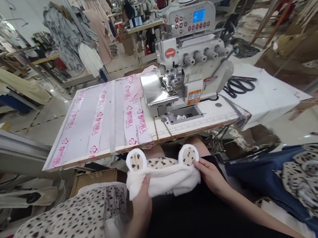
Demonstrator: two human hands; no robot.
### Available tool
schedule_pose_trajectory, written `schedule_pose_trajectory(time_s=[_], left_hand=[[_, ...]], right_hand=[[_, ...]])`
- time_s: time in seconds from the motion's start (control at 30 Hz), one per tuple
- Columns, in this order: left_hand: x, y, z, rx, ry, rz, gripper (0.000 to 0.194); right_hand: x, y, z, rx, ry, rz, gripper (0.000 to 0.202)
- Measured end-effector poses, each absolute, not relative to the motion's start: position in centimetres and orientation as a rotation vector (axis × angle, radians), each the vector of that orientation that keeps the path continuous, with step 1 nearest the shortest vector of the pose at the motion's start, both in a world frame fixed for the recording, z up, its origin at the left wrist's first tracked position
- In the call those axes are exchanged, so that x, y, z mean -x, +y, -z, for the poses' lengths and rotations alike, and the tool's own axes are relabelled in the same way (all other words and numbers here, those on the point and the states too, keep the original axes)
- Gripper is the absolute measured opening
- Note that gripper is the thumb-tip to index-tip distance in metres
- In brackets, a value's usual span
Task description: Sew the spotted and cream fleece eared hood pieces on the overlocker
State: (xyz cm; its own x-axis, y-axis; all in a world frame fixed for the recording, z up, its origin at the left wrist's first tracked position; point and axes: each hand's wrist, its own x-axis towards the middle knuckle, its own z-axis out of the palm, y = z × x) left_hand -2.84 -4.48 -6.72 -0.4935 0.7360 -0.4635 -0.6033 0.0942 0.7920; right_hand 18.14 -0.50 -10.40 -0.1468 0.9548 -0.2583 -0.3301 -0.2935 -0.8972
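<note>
Fingers (203, 163) of our right hand (212, 174) pinch the white fleece piece (166, 179) beside one round ear (189, 156); our left hand (141, 199) grips its opposite end, thumb on top (its other fingers are hidden). We find the piece above our lap (188, 216), just off the front edge of the work surface (86, 125), where a sewing machine (188, 66) stands.

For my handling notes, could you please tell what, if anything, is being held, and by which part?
A white eared fabric piece: left grip below its left ear, right grip at the base of its right ear.
</note>
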Motion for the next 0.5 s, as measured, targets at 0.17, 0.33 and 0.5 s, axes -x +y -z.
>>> schedule_pose_trajectory(time_s=[0.17, 0.33, 0.5], left_hand=[[2.5, -4.2, 6.0, -0.149, 1.309, -1.629, 0.042], [2.8, -4.1, 5.7, -0.11, 1.286, -1.645, 0.044], [4.4, -4.1, 5.9, 0.065, 0.996, -1.458, 0.042]], right_hand=[[-18.1, -0.2, 10.2, 1.131, -0.905, -1.601, 0.031], [-19.3, 0.1, 10.7, 1.221, -0.905, -1.548, 0.032], [-21.3, -1.2, 12.4, 1.343, -0.836, -1.665, 0.035]])
